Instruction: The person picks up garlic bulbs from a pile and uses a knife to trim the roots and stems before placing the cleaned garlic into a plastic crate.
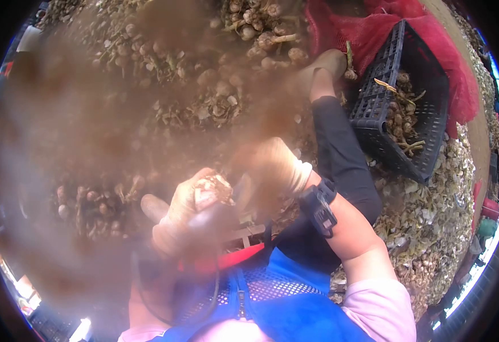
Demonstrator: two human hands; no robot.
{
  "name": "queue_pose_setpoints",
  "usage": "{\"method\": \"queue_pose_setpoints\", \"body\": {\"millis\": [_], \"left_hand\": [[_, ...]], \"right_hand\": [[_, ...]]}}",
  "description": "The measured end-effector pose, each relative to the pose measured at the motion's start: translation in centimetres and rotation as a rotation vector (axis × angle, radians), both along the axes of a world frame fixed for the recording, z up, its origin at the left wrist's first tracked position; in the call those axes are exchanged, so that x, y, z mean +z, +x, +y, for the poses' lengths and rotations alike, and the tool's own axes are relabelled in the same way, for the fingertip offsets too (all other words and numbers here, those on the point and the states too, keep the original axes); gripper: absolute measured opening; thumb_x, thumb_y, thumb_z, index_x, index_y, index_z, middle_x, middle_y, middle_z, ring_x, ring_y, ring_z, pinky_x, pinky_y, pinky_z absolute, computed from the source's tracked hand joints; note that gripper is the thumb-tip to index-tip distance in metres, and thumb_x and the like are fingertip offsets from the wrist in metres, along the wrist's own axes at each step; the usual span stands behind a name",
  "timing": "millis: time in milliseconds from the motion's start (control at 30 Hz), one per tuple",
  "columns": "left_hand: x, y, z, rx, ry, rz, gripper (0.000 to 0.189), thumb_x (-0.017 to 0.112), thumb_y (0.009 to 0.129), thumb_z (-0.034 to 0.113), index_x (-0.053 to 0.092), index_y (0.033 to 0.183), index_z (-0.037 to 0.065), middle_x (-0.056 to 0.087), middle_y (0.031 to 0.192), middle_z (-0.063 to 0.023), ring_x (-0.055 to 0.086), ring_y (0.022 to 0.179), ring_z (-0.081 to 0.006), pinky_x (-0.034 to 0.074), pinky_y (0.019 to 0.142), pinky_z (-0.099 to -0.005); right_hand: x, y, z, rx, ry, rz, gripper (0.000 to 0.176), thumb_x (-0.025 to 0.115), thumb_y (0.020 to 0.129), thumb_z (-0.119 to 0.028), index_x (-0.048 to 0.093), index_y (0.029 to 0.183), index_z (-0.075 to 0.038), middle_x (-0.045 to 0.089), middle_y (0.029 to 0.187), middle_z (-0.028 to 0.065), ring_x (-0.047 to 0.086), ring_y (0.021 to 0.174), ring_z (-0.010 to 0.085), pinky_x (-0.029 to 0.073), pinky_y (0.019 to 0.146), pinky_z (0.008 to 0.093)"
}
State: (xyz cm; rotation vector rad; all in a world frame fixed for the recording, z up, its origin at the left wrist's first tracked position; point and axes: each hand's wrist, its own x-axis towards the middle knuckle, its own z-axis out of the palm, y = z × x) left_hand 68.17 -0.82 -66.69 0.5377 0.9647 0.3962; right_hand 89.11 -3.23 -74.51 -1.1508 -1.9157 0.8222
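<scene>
My left hand (178, 214), in a pale glove, is closed round a garlic bulb (214, 191) in front of my lap. My right hand (277, 165), also gloved, is beside it on the right, with its fingers curled. A brown blur on the lens covers those fingers, and whatever they grip cannot be made out. The two hands are close together but apart. A dark device (319, 210) is strapped to my right wrist.
A black plastic crate (378, 97) with garlic inside stands tilted at the right, against red netting (460, 74). Loose garlic bulbs (249, 23) lie heaped ahead, and dry peelings (432, 211) cover the ground at right. Haze smears the left side of the view.
</scene>
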Motion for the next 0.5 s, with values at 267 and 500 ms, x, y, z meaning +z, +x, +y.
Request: {"method": "queue_pose_setpoints", "body": {"millis": [267,500], "left_hand": [[0.5,-4.4,0.2,0.014,0.354,-0.017,0.028,0.066,0.072,0.017,0.058,0.095,0.003,0.058,0.085,-0.0074,0.057,0.076,-0.0212,0.047,0.065,-0.0343],[0.6,-3.1,4.1,-0.164,0.876,0.267,0.056,0.08,0.075,0.019,0.057,0.125,0.006,0.061,0.105,-0.0071,0.056,0.097,-0.0159,0.046,0.088,-0.0311]], "right_hand": [[0.6,0.9,0.6,-0.27,-0.034,0.186,0.015,0.07,0.072,-0.002,0.063,0.085,-0.006,0.062,0.07,0.011,0.063,0.063,0.0304,0.049,0.058,0.0344],[1.3,-0.7,0.0,-0.336,-0.398,0.43,0.01,0.068,0.085,-0.01,0.064,0.089,-0.002,0.06,0.066,0.0033,0.052,0.06,0.0067,0.047,0.056,0.0267]]}}
